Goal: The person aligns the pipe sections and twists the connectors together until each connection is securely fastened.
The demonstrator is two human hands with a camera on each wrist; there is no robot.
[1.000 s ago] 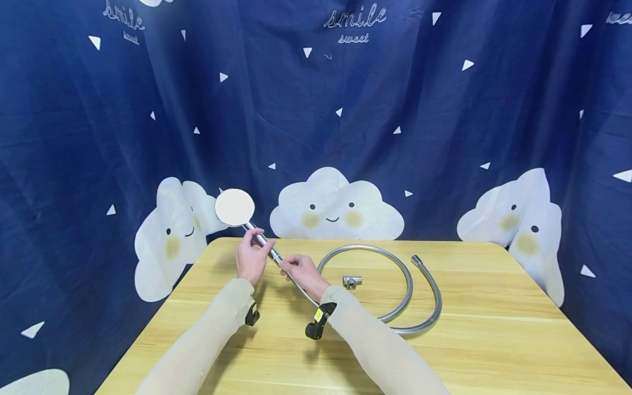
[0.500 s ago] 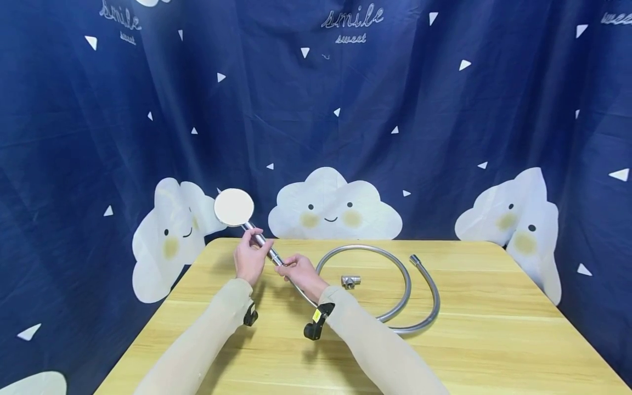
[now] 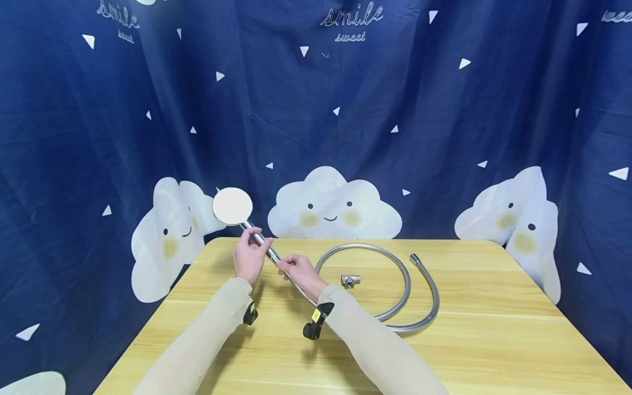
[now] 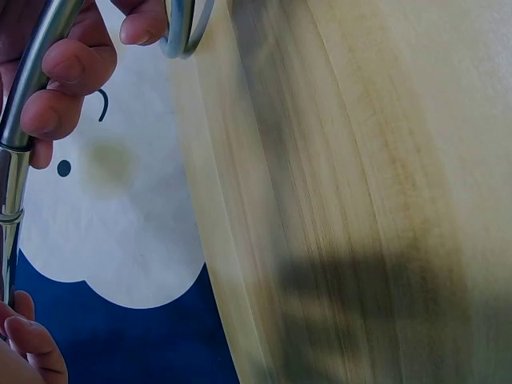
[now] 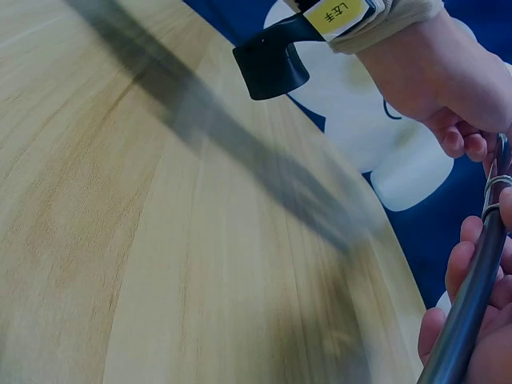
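Note:
A handheld shower head (image 3: 232,206) with a round white face tilts up to the left above the table. My left hand (image 3: 248,259) grips its chrome handle (image 4: 12,188), thumb on one side and fingers on the other. Just below the handle's end, my right hand (image 3: 303,276) pinches the grey shower hose (image 5: 472,308), its fingers curled round it. Handle and hose line up end to end at a ringed joint. Whether they are screwed together I cannot tell. The hose passes behind my right forearm and loops on the table.
Inside the hose loop lies a small metal tee fitting (image 3: 350,281). The hose's other end, a metal connector (image 3: 414,258), points to the back right. A blue cloud-print curtain (image 3: 316,109) hangs behind the wooden table (image 3: 494,329).
Both hands keep their grip on the shower head and hose. My right fingers have shifted only slightly at the joint. The view has drifted a little.

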